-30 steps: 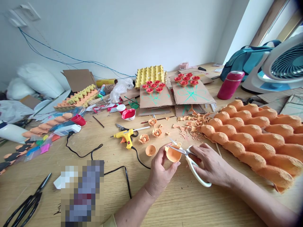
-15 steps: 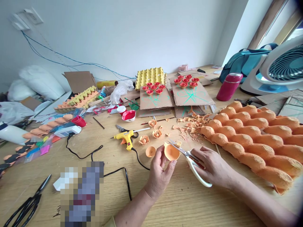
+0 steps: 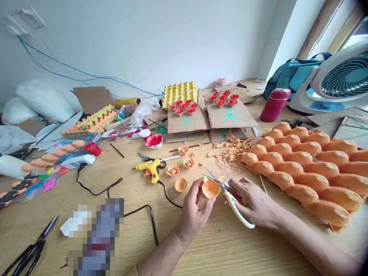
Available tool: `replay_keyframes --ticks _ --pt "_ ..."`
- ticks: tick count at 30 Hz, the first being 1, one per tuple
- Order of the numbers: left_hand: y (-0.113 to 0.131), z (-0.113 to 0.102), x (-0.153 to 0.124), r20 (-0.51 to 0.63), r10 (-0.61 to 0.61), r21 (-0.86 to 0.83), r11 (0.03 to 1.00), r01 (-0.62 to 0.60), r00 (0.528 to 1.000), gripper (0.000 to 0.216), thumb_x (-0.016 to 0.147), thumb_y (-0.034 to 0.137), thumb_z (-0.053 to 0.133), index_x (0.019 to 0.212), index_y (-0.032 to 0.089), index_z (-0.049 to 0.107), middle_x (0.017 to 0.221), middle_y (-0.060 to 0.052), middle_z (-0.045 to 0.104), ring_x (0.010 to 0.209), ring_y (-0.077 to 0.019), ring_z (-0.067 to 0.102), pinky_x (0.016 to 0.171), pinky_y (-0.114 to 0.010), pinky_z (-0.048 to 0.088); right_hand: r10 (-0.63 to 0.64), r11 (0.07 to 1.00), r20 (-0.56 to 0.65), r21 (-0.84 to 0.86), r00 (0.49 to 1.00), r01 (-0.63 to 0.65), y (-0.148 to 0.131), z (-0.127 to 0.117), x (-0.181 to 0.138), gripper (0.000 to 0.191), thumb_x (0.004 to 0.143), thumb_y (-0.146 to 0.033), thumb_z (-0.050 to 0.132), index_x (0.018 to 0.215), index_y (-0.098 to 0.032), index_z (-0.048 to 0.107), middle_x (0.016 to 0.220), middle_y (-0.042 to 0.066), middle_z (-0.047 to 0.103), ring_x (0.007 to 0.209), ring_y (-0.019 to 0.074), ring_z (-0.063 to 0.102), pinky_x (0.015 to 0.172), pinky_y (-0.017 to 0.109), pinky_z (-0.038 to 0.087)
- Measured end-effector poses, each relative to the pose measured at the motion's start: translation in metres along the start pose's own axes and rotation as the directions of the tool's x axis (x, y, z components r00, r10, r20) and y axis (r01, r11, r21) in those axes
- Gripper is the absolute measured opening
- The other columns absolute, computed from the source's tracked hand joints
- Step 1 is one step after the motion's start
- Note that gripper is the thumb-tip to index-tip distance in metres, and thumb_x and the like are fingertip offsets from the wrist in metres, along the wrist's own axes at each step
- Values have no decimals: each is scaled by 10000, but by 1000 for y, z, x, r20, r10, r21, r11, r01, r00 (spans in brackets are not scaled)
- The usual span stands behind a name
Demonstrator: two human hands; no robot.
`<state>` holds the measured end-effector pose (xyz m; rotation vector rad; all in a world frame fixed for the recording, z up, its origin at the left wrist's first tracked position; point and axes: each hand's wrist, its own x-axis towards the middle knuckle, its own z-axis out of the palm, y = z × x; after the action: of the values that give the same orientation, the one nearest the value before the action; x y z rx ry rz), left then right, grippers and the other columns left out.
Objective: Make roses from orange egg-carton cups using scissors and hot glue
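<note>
Between the fingers and thumb of my left hand (image 3: pixel 196 209) is an orange egg-carton cup (image 3: pixel 211 188), its hollow side facing me. My right hand (image 3: pixel 254 203) grips white-handled scissors (image 3: pixel 234 205), whose blades lie across the cup's upper rim. Just left of my left hand sits a loose round cup (image 3: pixel 181 185). Behind it are several orange carton roses, among them one rose (image 3: pixel 173 170) beside the yellow glue gun (image 3: pixel 151 169). Paper scraps (image 3: pixel 230 153) lie in a heap behind my right hand.
A large orange egg tray (image 3: pixel 304 168) takes up the right side. Red flowers stand on cardboard sheets (image 3: pixel 230 115) at the back. Black scissors (image 3: pixel 34 249) lie front left, near a blurred patch. The glue gun's black cord (image 3: pixel 153 226) runs along the table left of my forearm.
The cup has turned slightly in my left hand, and the scissor blades have shifted along its rim. The whole view has moved a little, so the table things appear further left.
</note>
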<state>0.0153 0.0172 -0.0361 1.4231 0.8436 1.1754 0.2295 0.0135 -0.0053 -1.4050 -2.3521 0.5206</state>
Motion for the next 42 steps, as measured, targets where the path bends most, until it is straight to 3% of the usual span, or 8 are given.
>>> replay_keyframes --ticks 8,12,21,26,34,42 --pt "8 2 2 75 -47 -106 993 55 996 420 984 321 583 1371 208 467 1435 -142 574 1344 -282 559 1097 -364 500 76 997 47 -4 996 -76 -5 1 -1 273 1010 -392 419 785 -265 334 677 -13 510 628 199 471 661 336 361" --pt "5 1 3 54 -56 -114 991 62 997 468 961 333 623 1379 209 454 1464 -145 550 1369 -284 535 1115 -357 480 118 993 59 9 991 -119 -6 1 -3 271 999 -398 431 782 -265 341 679 -13 501 650 206 492 644 325 351" --pt "11 0 6 -19 -89 -114 990 87 996 411 949 388 637 1286 211 484 1320 -128 637 1183 -264 654 909 -324 583 211 970 72 110 975 -218 -4 5 0 284 974 -449 458 773 -253 417 672 1 551 650 206 549 617 312 351" --pt "6 -3 8 -14 -124 -202 972 118 992 460 949 439 626 1336 212 524 1347 -124 611 1131 -263 652 859 -344 600 168 978 55 118 984 -174 -5 0 2 295 992 -455 439 782 -250 418 703 3 569 668 202 534 651 324 368" --pt "5 -5 11 -78 -149 -402 910 106 986 344 939 442 643 1221 249 605 1126 -45 649 920 -180 668 795 -311 565 122 992 62 19 991 -123 -4 -4 3 241 996 -382 452 799 -246 423 696 -10 574 629 186 492 721 351 369" --pt "4 -5 7 -23 -141 -352 928 124 990 347 980 437 574 1274 255 602 1312 -82 609 1165 -247 587 902 -365 561 101 995 64 9 993 -102 -4 -3 3 206 986 -341 468 808 -243 436 706 -6 587 628 185 506 726 352 366"
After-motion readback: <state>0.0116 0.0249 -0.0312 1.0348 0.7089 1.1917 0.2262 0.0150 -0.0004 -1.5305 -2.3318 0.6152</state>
